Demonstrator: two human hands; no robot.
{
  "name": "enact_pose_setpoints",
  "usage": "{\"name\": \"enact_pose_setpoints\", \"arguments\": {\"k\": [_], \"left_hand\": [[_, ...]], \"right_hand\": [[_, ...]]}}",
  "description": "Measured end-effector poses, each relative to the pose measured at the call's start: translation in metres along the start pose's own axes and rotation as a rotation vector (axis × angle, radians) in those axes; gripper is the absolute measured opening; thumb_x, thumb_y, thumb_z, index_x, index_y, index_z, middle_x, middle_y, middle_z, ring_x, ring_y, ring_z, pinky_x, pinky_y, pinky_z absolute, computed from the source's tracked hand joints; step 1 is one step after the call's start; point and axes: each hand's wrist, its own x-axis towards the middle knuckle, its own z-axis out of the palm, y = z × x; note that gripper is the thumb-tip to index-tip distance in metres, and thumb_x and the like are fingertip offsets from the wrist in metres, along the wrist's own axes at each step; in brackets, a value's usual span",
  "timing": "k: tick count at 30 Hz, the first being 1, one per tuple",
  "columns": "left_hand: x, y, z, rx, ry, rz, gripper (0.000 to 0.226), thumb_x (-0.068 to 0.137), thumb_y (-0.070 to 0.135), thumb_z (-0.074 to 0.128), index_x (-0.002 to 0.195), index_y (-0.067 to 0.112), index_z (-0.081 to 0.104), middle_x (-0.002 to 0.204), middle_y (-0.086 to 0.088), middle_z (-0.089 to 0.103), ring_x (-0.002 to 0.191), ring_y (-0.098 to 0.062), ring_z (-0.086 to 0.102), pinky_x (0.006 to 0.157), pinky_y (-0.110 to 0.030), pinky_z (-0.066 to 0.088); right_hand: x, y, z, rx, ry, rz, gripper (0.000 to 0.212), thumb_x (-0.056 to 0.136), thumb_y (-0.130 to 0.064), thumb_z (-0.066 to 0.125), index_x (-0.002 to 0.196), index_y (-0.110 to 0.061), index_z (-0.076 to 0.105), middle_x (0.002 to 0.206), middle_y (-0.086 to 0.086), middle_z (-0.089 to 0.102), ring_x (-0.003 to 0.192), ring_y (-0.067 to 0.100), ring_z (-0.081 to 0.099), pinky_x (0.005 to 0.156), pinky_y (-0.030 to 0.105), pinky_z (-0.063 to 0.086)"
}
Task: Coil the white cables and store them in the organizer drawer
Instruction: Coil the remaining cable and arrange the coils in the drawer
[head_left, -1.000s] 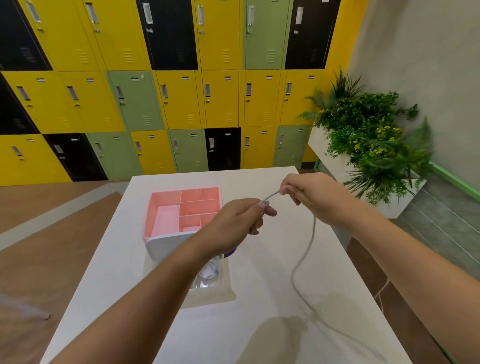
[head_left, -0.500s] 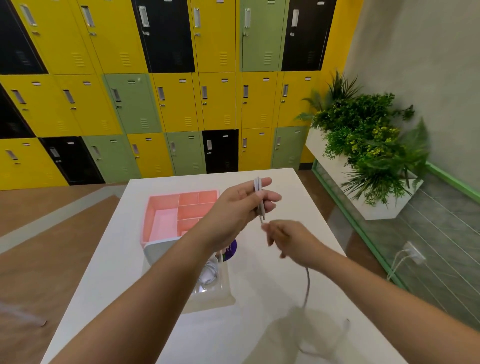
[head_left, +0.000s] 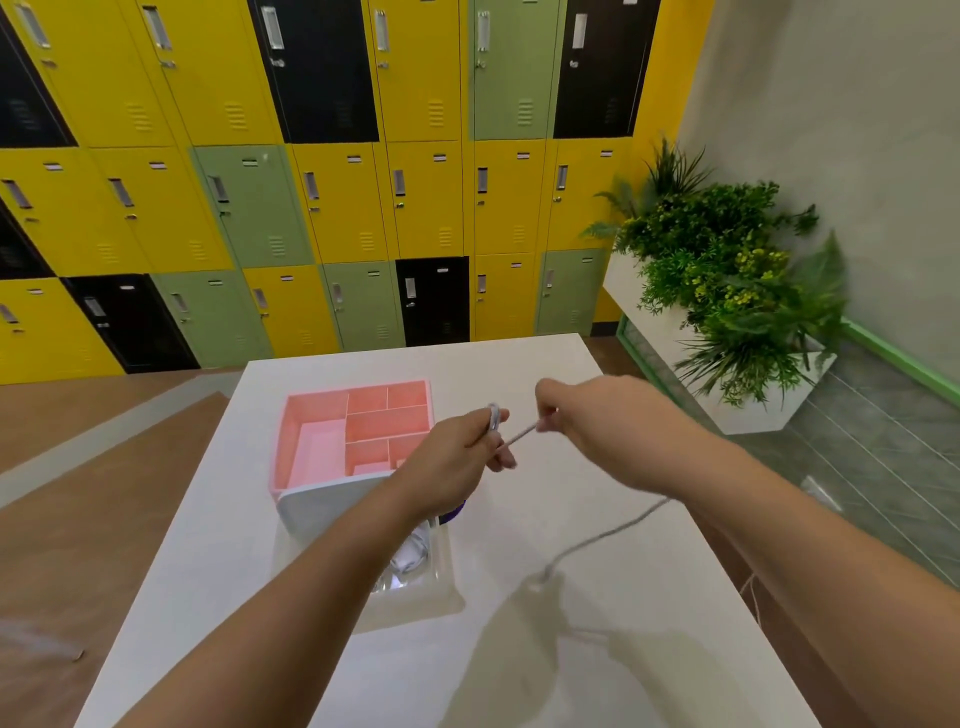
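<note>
A clear plastic tray at six o'clock of the pink divided drawer holds a coiled white cable. The left hand and right hand pinch a taut cable.

lockers yellow/green/black | wood floor | white table | planter

Blurred white cable — partly hidden behind right forearm.

L hand, R hand: bare.
</note>
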Motion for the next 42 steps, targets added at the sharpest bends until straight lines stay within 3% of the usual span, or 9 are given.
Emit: {"name": "enact_pose_setpoints", "arguments": {"k": [3, 9, 15, 23, 30, 34, 37, 40, 42], "left_hand": [[-0.006, 0.008, 0.000, -0.010, -0.014, 0.033, 0.036, 0.105, 0.032, 0.034, 0.095, 0.013, 0.063, 0.080, 0.007, 0.065, 0.067, 0.004, 0.055, 0.068, -0.010, 0.042], [-0.009, 0.019, -0.003, -0.012, -0.016, 0.060, 0.030, 0.105, 0.028, 0.037, 0.121, 0.018, 0.061, 0.075, 0.006, 0.056, 0.063, 0.005, 0.050, 0.066, -0.014, 0.044], [-0.009, 0.017, -0.004, -0.242, 0.009, 0.012, 0.033, 0.105, 0.030, 0.036, 0.112, 0.019, 0.066, 0.062, 0.016, 0.049, 0.063, -0.004, 0.052, 0.079, -0.028, 0.053], [-0.001, 0.030, -0.010, -0.675, 0.045, -0.012, 0.036, 0.106, 0.019, 0.034, 0.118, -0.002, 0.060, 0.059, 0.005, 0.042, 0.058, -0.010, 0.044, 0.075, -0.018, 0.052], [0.009, 0.041, -0.007, -0.862, 0.094, -0.055, 0.031, 0.105, 0.013, 0.034, 0.122, 0.003, 0.058, 0.077, -0.001, 0.065, 0.076, -0.015, 0.057, 0.092, -0.034, 0.048], [0.010, 0.035, -0.003, -0.710, 0.132, -0.063, 0.026, 0.103, 0.011, 0.040, 0.110, 0.017, 0.064, 0.111, -0.001, 0.070, 0.092, -0.015, 0.064, 0.103, -0.035, 0.047], [0.011, 0.030, 0.001, -0.541, 0.125, -0.028, 0.029, 0.103, 0.011, 0.041, 0.102, 0.031, 0.063, 0.127, 0.003, 0.064, 0.106, -0.013, 0.064, 0.104, -0.034, 0.044], [0.014, 0.023, 0.005, -0.296, 0.148, -0.012, 0.030, 0.102, 0.008, 0.039, 0.125, 0.023, 0.050, 0.120, 0.007, 0.067, 0.102, -0.009, 0.063, 0.097, -0.030, 0.047], [0.015, 0.018, 0.006, -0.150, 0.162, -0.018, 0.038, 0.102, 0.007, 0.039, 0.138, 0.015, 0.043, 0.118, 0.007, 0.066, 0.099, -0.008, 0.064, 0.093, -0.029, 0.050]], "right_hand": [[0.009, 0.018, 0.001, 0.012, 0.062, -0.010, 0.012, 0.101, -0.036, 0.042, 0.103, -0.025, 0.048, 0.077, -0.001, 0.058, 0.069, 0.022, 0.053, 0.055, 0.035, 0.042], [0.022, 0.039, 0.008, 0.134, 0.127, -0.045, 0.021, 0.100, -0.037, 0.040, 0.100, -0.027, 0.058, 0.077, -0.012, 0.056, 0.074, 0.016, 0.051, 0.056, 0.028, 0.034], [0.027, 0.052, 0.027, 0.346, 0.201, -0.007, 0.019, 0.100, -0.022, 0.041, 0.107, -0.018, 0.058, 0.083, -0.009, 0.061, 0.078, 0.013, 0.057, 0.067, 0.028, 0.043], [0.021, 0.047, 0.065, 0.623, 0.192, 0.172, 0.013, 0.100, -0.015, 0.047, 0.097, -0.020, 0.058, 0.080, -0.012, 0.062, 0.077, 0.000, 0.056, 0.066, 0.015, 0.038], [0.008, 0.005, 0.080, 0.799, 0.035, 0.280, 0.025, 0.102, -0.018, 0.039, 0.084, -0.020, 0.056, 0.059, -0.005, 0.058, 0.054, 0.011, 0.053, 0.060, 0.025, 0.043], [0.001, -0.017, 0.070, 0.708, -0.072, 0.281, 0.026, 0.103, -0.021, 0.034, 0.096, -0.018, 0.059, 0.065, -0.016, 0.047, 0.059, 0.003, 0.048, 0.064, 0.025, 0.047], [-0.006, -0.027, 0.057, 0.578, -0.219, 0.215, 0.027, 0.103, -0.031, 0.035, 0.112, -0.017, 0.057, 0.081, -0.010, 0.057, 0.070, 0.008, 0.053, 0.066, 0.026, 0.046], [-0.009, -0.030, 0.040, 0.371, -0.311, 0.120, 0.031, 0.102, -0.036, 0.038, 0.120, -0.017, 0.055, 0.110, 0.003, 0.065, 0.095, 0.021, 0.059, 0.082, 0.035, 0.049], [-0.011, -0.030, 0.028, 0.315, -0.355, 0.066, 0.030, 0.102, -0.035, 0.040, 0.118, -0.018, 0.058, 0.112, 0.004, 0.065, 0.100, 0.022, 0.058, 0.085, 0.036, 0.048]]}}
